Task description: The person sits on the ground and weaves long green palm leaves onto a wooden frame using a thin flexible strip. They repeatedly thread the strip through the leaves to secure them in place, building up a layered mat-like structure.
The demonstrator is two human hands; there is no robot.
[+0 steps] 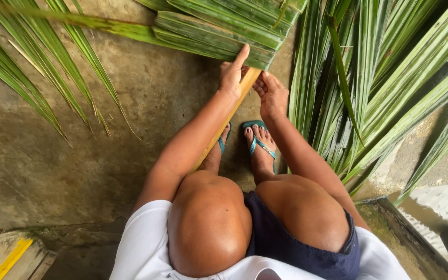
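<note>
Down between the knees, both hands meet at the thick yellowish stalk (223,127) of a palm frond, which runs on a slant from near the left foot up and to the right into a woven mat of green leaflets (224,31). The long axis of the stalk follows that slant, so its woven end lies ahead of both hands and its bare end points back toward the person.

The left hand (233,75) rests on the stalk just below the edge of the weave, the forefinger stretched straight up onto the folded leaflets and the other fingers curled on the stalk's left side. The right hand (271,93) sits just beside it on the stalk's right side, a little lower, with its fingers bent inward and close together; whether they pinch a leaflet or only press on the stalk I cannot tell. The left hand is the nearer one to the woven edge.

Loose leaflets (369,93) fan out to the right of the right hand, long and unwoven, running roughly toward the person. More leaflets (37,78) spread to the left over the concrete floor (53,166). Both feet, in teal sandals (259,142), stand just below the hands, one on either side of the stalk.
</note>
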